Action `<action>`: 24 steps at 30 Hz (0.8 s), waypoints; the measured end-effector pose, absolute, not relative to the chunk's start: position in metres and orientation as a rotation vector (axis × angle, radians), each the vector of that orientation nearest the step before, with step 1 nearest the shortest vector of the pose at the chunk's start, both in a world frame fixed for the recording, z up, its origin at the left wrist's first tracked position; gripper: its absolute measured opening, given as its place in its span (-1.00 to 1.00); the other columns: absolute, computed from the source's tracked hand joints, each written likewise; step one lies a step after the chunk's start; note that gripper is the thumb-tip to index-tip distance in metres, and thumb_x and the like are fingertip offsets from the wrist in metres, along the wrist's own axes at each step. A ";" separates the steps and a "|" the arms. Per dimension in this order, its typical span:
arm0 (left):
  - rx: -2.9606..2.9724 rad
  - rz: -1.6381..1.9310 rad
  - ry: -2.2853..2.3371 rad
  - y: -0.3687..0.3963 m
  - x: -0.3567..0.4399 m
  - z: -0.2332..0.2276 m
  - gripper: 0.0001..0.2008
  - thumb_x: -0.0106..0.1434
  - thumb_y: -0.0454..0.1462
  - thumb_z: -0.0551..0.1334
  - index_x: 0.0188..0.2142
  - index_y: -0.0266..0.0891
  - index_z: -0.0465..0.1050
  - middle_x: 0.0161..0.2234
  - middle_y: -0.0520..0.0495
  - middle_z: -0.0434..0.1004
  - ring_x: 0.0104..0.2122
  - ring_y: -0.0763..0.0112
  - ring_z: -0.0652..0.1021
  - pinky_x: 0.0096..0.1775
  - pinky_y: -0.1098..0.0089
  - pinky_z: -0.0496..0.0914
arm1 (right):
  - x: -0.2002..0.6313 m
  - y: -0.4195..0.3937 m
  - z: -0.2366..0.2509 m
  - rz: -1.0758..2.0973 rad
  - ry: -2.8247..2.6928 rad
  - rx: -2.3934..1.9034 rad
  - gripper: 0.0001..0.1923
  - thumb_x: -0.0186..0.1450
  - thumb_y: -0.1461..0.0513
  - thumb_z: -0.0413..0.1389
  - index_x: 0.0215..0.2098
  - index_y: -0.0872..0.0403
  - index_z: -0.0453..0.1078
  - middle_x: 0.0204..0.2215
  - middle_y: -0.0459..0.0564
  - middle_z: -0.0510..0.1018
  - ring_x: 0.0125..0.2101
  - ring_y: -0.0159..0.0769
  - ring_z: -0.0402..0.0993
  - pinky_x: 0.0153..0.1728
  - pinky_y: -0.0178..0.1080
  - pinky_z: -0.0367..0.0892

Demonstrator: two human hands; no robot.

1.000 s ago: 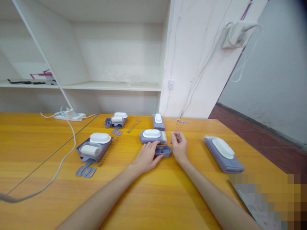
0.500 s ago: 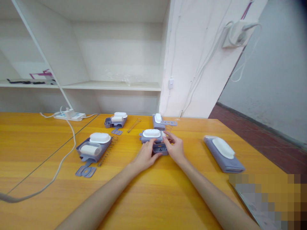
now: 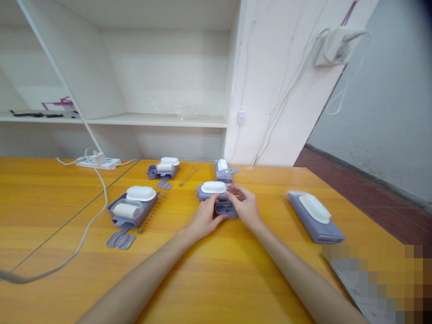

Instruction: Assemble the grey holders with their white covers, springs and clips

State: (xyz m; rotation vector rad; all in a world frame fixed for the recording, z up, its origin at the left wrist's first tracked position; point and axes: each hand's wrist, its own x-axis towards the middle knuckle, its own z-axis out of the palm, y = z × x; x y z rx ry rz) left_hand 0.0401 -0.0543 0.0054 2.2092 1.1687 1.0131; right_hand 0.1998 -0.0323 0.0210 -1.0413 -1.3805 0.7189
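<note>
My left hand (image 3: 203,219) has its thumb and fingers around a small open purple-grey plastic box (image 3: 227,209) on the table. Directly behind it lies a purple-grey housing (image 3: 204,195) with a white bristled brush (image 3: 214,187) on top. The fingers of my right hand (image 3: 245,204) are closed together at the housing's right end; what they pinch is hidden. Farther back, a perforated flat strip (image 3: 231,172) rests across another purple-grey housing (image 3: 218,176).
Left stand two similar units, one near (image 3: 131,211) and one far (image 3: 168,169), with coil springs (image 3: 151,213) and flat strips (image 3: 120,240) beside them. A closed unit (image 3: 313,218) lies right. A white cable (image 3: 97,198) crosses the table from a power strip (image 3: 104,164).
My right fingers have shifted slightly left, and the white piece at them no longer shows. The flat strip at the back has moved left and turned. My left hand stays in place.
</note>
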 end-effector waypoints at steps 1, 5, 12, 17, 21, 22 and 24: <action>2.209 1.011 1.169 -0.054 0.040 0.005 -0.49 0.14 -0.22 0.25 0.07 -0.17 0.14 -0.10 -0.15 0.42 -0.15 0.22 0.46 -0.11 0.21 0.34 | 0.201 -0.032 0.022 0.687 -1.395 -1.073 -0.67 0.11 0.03 0.18 -0.25 0.07 0.47 -0.29 0.03 0.58 -0.34 -0.25 0.52 -0.31 -0.24 0.41; 2.219 1.012 1.176 -0.053 0.040 0.004 -0.48 0.14 -0.21 0.25 0.07 -0.16 0.14 -0.09 -0.15 0.41 -0.14 0.22 0.45 -0.11 0.20 0.33 | 0.203 -0.031 0.025 0.703 -1.364 -1.115 -0.62 0.06 0.04 0.22 -0.21 0.07 0.48 -0.38 0.00 0.59 -0.41 -0.25 0.51 -0.33 -0.23 0.41; 2.215 1.012 1.178 -0.054 0.041 0.006 -0.49 0.14 -0.21 0.25 0.06 -0.16 0.14 -0.10 -0.14 0.42 -0.14 0.22 0.45 -0.10 0.20 0.33 | 0.200 -0.029 0.022 0.824 -1.325 -1.039 -0.62 0.00 0.07 0.27 -0.27 0.08 0.39 -0.42 0.00 0.59 -0.39 -0.23 0.54 -0.32 -0.21 0.43; 2.221 1.019 1.171 -0.054 0.041 0.007 -0.54 0.14 -0.21 0.25 0.02 -0.15 0.18 -0.09 -0.14 0.42 -0.13 0.21 0.45 -0.10 0.22 0.34 | 0.200 -0.030 0.021 0.774 -1.403 -1.093 -0.66 0.01 0.06 0.26 -0.33 0.06 0.37 -0.47 -0.04 0.57 -0.45 -0.28 0.51 -0.41 -0.26 0.40; 2.222 1.029 1.177 -0.054 0.041 0.006 -0.53 0.14 -0.20 0.25 0.02 -0.17 0.18 -0.08 -0.16 0.42 -0.11 0.20 0.45 -0.10 0.21 0.34 | 0.200 -0.031 0.020 0.696 -1.467 -1.126 -0.65 0.01 0.05 0.26 -0.33 0.05 0.37 -0.48 -0.06 0.57 -0.48 -0.28 0.50 -0.42 -0.27 0.38; 2.222 1.032 1.179 -0.054 0.041 0.006 -0.53 0.14 -0.20 0.25 0.02 -0.18 0.18 -0.08 -0.17 0.42 -0.11 0.20 0.45 -0.09 0.21 0.34 | 0.200 -0.031 0.020 0.677 -1.479 -1.130 -0.65 0.02 0.05 0.26 -0.33 0.05 0.36 -0.48 -0.06 0.57 -0.48 -0.28 0.50 -0.42 -0.26 0.37; 2.225 1.032 1.180 -0.054 0.041 0.006 -0.52 0.14 -0.20 0.25 0.03 -0.18 0.17 -0.07 -0.17 0.42 -0.10 0.19 0.45 -0.08 0.20 0.33 | 0.200 -0.032 0.019 0.648 -1.502 -1.132 -0.67 0.03 0.05 0.25 -0.33 0.05 0.36 -0.48 -0.06 0.56 -0.48 -0.29 0.49 -0.42 -0.27 0.37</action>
